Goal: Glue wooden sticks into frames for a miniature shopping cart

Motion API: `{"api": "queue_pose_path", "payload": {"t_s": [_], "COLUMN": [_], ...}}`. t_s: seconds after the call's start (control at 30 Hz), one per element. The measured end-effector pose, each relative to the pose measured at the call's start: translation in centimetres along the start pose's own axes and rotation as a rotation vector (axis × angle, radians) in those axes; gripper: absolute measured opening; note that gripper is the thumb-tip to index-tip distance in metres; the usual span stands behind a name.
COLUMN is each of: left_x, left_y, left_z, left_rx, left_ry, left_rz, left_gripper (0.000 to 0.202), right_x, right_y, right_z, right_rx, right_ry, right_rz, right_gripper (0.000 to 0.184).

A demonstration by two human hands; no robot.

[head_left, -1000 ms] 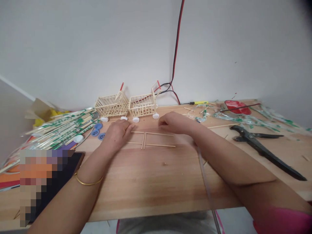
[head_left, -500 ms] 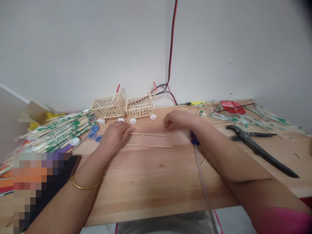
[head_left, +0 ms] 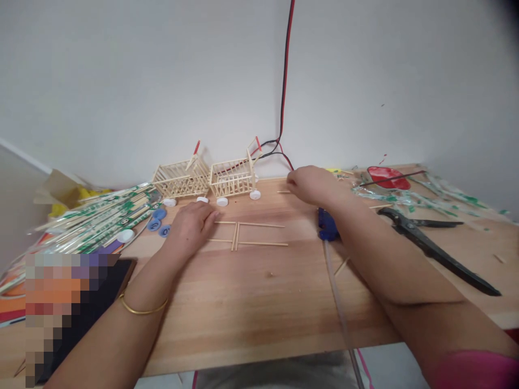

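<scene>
My left hand [head_left: 193, 228] rests on the table, fingers low and bent loosely, over or beside the left ends of thin wooden sticks [head_left: 261, 244]. Two short sticks [head_left: 234, 236] lie close together across the middle of these longer ones. Further back, my right hand [head_left: 310, 185] has its fingers curled inward, their tips hidden. A thin stick [head_left: 283, 192] shows just left of it; whether the fingers grip it is unclear. Under the right forearm, a blue glue gun nozzle or similar blue tool [head_left: 327, 224] is partly covered.
Two small stick-built carts with white wheels [head_left: 182, 181] [head_left: 232, 178] stand by the wall. Blue caps [head_left: 154, 224] and wrapped sticks [head_left: 105, 216] lie left, near a dark flat object [head_left: 101, 302]. Black-handled cutters [head_left: 438, 248], plastic wrappers [head_left: 450, 197] and a red piece [head_left: 387, 177] are right.
My right hand has moved back and to the right, toward the wall, uncovering more of the blue tool. A thin stick now shows left of it. My left hand has stayed put.
</scene>
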State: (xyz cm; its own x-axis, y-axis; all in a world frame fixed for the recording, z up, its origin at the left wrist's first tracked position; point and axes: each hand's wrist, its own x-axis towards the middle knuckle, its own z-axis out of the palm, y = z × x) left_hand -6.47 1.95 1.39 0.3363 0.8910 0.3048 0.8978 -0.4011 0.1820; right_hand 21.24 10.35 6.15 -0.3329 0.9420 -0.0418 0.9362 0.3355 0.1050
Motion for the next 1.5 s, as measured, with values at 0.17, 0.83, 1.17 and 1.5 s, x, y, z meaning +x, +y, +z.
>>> {"api": "queue_pose_path", "payload": {"t_s": [0.17, 0.83, 1.17, 1.5], "left_x": [0.0, -0.3, -0.4, -0.3], "left_y": [-0.2, 0.2, -1.3, -0.7], "left_z": [0.3, -0.5, -1.2, -0.6], "left_rx": [-0.035, -0.29, -0.11, -0.159], "left_ry": [0.001, -0.182, 0.442, 0.334], "left_rz": [-0.004, 0.142, -0.259, -0.159], "left_gripper": [0.035, 0.015, 0.019, 0.02], "right_x": [-0.5, -0.6, -0.6, -0.6], "right_y": [-2.3, -4.5, -5.3, -5.1], "right_z": [0.9, 2.8, 3.5, 3.1], "right_rx": [0.254, 0.326, 0.302, 0.259], "right_ry": [-0.129, -0.201, -0.183, -0.18], "right_rz": [-0.355, -0.469, -0.459, -0.482], "right_gripper": [0.02, 0.019, 0.019, 0.017]}}
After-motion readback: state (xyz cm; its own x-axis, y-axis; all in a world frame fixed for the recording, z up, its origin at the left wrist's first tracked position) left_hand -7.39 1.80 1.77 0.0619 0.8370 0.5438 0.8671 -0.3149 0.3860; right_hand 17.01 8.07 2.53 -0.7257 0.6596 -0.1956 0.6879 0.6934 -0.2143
